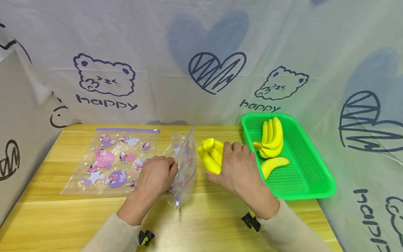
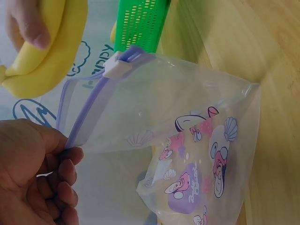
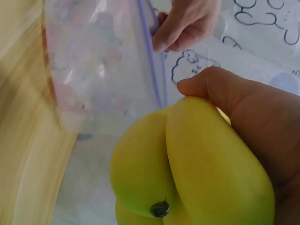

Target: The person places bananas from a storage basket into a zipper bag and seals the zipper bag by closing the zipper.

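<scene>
My left hand pinches the purple-edged rim of a clear zipper bag printed with cartoon figures and shells. The bag stands upright on the table, its mouth parted and turned toward the right, with a white slider at one end of the zip. In my right hand is a bunch of yellow bananas, gripped from above with the thumb along one side. The bunch is held just to the right of the bag's mouth, apart from it.
A second printed zipper bag lies flat at the left of the wooden table. On the right stands a green basket with another bunch of bananas and a single banana in it. Patterned cloth hangs behind.
</scene>
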Demonstrator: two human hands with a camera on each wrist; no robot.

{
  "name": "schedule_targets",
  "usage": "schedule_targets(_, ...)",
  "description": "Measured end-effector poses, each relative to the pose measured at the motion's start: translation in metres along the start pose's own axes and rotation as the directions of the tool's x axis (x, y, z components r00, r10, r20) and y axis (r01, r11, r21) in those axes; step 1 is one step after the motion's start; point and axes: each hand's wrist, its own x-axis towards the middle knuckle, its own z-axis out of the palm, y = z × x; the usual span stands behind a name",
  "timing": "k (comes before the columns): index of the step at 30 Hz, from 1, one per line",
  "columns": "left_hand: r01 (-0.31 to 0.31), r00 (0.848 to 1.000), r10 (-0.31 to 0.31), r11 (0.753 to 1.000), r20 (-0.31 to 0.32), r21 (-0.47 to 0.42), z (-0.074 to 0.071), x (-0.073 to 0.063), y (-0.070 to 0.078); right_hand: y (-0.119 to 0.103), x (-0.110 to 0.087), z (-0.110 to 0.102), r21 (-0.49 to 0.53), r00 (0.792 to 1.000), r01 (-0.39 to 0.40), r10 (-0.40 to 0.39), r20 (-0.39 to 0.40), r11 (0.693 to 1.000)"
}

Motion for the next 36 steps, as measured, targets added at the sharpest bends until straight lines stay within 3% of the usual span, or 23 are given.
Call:
schedule_targets(4,-0.007,1.0,0.007,1.0,-0.001,0.006,0.002,0.0,0.003,-0.012,-0.004,-0.007,0.053,0.998,-0.042,0.039,0.05,0.998)
schedule_targets(10,0.0,1.0,0.0,1.0,0.027,-0.008,0.004,0.001,0.008,-0.035,-0.005,-0.018,0.164,0.995,-0.051,0.035,0.099,0.985)
schedule_targets(16,0.004,0.999,-0.004,1.0,0.035,-0.015,0.002,0.002,0.014,-0.046,0.001,-0.015,0.239,0.983,-0.074,0.031,0.18,0.968)
schedule_targets(22,-0.047,0.994,0.047,0.999,-0.094,0.004,-0.003,0.003,0.017,-0.038,0.002,-0.007,0.224,0.955,-0.101,0.031,0.294,0.969)
schedule_targets(29,-0.151,0.957,0.142,0.988,-0.251,-0.014,-0.006,0.006,0.023,-0.032,0.008,-0.003,0.234,0.909,-0.111,0.003,0.417,0.966)
schedule_targets(32,-0.181,0.944,0.169,0.983,-0.283,-0.016,-0.006,0.006,0.026,-0.031,0.011,-0.001,0.217,0.887,-0.12,0.006,0.462,0.969)
schedule_targets(36,-0.205,0.938,0.192,0.979,-0.288,-0.016,-0.006,0.005,0.029,-0.027,0.017,0.002,0.227,0.858,-0.155,0.017,0.513,0.961)
